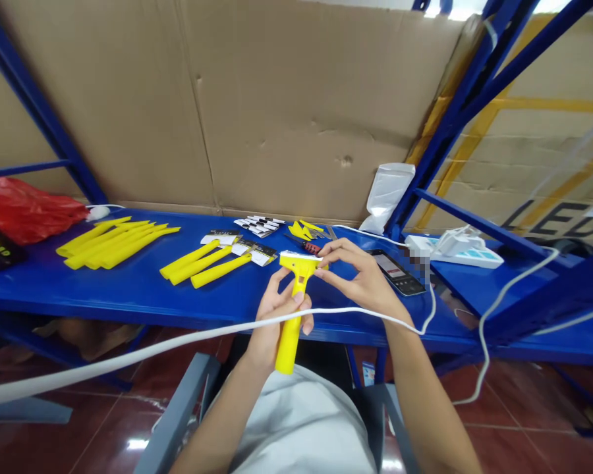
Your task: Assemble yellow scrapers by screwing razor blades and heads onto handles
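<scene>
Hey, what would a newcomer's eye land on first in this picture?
Probably the yellow scraper-like tool in the middle, gripped by the left hand, with the right hand at its head. Next might come the white cable sweeping across the foreground, then the yellow handles and red plastic bag on the left.

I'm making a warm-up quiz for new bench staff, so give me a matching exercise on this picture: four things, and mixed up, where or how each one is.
Things
1. yellow scraper
2. phone
3. red plastic bag
4. white power strip

Places and states
A. lying flat, close beside the right hand
B. with white plugs on it
C. gripped by its handle in the left hand
D. at the far left of the blue table

Right pairs: 1-C, 2-A, 3-D, 4-B
</scene>
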Demonstrator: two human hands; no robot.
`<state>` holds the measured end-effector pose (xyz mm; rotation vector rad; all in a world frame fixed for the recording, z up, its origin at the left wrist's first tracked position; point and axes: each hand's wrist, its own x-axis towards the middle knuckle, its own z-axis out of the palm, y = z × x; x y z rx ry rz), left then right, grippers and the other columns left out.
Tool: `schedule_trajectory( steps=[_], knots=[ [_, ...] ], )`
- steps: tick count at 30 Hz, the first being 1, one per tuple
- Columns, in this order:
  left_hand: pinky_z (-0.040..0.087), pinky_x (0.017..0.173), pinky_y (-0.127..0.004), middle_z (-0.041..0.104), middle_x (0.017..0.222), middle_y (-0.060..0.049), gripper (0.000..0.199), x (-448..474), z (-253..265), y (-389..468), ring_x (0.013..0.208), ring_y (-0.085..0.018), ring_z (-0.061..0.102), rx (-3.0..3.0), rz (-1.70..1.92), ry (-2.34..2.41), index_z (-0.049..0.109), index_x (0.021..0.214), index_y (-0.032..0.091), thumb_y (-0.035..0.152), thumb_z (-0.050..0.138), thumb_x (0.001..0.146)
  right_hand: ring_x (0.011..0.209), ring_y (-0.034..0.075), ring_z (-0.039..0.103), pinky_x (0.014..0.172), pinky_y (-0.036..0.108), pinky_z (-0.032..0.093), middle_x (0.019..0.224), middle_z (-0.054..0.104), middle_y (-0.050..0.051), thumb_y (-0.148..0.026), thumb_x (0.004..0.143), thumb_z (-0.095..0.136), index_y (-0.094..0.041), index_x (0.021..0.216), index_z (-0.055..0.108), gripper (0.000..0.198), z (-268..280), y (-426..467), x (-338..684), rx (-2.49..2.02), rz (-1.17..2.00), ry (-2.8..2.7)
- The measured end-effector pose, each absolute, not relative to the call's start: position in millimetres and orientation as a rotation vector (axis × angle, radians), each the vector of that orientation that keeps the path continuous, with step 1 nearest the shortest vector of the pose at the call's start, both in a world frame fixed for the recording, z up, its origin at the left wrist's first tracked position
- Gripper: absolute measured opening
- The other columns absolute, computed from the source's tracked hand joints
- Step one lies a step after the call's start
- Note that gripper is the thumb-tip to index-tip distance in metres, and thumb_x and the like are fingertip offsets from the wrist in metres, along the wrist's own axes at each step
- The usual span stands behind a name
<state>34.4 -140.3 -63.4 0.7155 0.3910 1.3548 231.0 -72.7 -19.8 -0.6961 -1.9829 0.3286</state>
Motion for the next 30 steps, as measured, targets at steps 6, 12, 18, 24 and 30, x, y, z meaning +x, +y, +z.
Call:
schedule_trajectory(
  steps=[6, 12, 18, 24, 30],
  knots=[
    [0.050, 0.048, -0.020, 0.067, 0.105, -0.002, 0.069, 32, -72, -136, 0.070, -0.011, 0.063, 0.709, 1.361, 0.355, 0.052, 0.142, 0.026, 0.021, 0.092, 0.087, 0.115, 0.026, 0.072, 0.109, 0.049, 0.058, 0.116, 0.074, 0.008, -0.036, 0.098, 0.084, -0.027, 0.100, 0.079, 0.010, -22, -74, 227, -0.740, 0.377, -1.964],
    [0.052, 0.049, -0.021, 0.066, 0.102, -0.001, 0.067, 32, -75, -136, 0.071, -0.012, 0.063, 0.710, 1.353, 0.332, 0.052, 0.141, 0.025, 0.020, 0.091, 0.087, 0.114, 0.025, 0.071, 0.109, 0.048, 0.057, 0.116, 0.073, 0.007, -0.033, 0.100, 0.082, -0.027, 0.100, 0.079, 0.007, -22, -76, 225, -0.742, 0.390, -1.967],
    [0.052, 0.050, -0.021, 0.067, 0.105, -0.002, 0.067, 34, -69, -140, 0.068, -0.010, 0.061, 0.684, 1.362, 0.344, 0.056, 0.140, 0.025, 0.021, 0.094, 0.085, 0.114, 0.025, 0.071, 0.098, 0.043, 0.059, 0.118, 0.074, 0.008, -0.035, 0.100, 0.080, -0.026, 0.100, 0.075, 0.010, -23, -76, 224, -0.750, 0.444, -1.942],
    [0.051, 0.049, -0.021, 0.067, 0.105, -0.002, 0.066, 34, -70, -140, 0.067, -0.010, 0.061, 0.682, 1.361, 0.350, 0.054, 0.141, 0.025, 0.019, 0.092, 0.087, 0.115, 0.025, 0.071, 0.108, 0.046, 0.057, 0.116, 0.074, 0.007, -0.031, 0.100, 0.080, -0.026, 0.099, 0.077, 0.006, -22, -76, 224, -0.737, 0.423, -1.957],
    [0.050, 0.049, -0.021, 0.066, 0.099, 0.000, 0.067, 33, -74, -137, 0.064, -0.010, 0.062, 0.700, 1.357, 0.345, 0.052, 0.140, 0.026, 0.022, 0.093, 0.087, 0.115, 0.025, 0.071, 0.110, 0.048, 0.057, 0.118, 0.073, 0.008, -0.032, 0.102, 0.077, -0.027, 0.100, 0.077, 0.005, -21, -77, 225, -0.737, 0.415, -1.965]
  ],
)
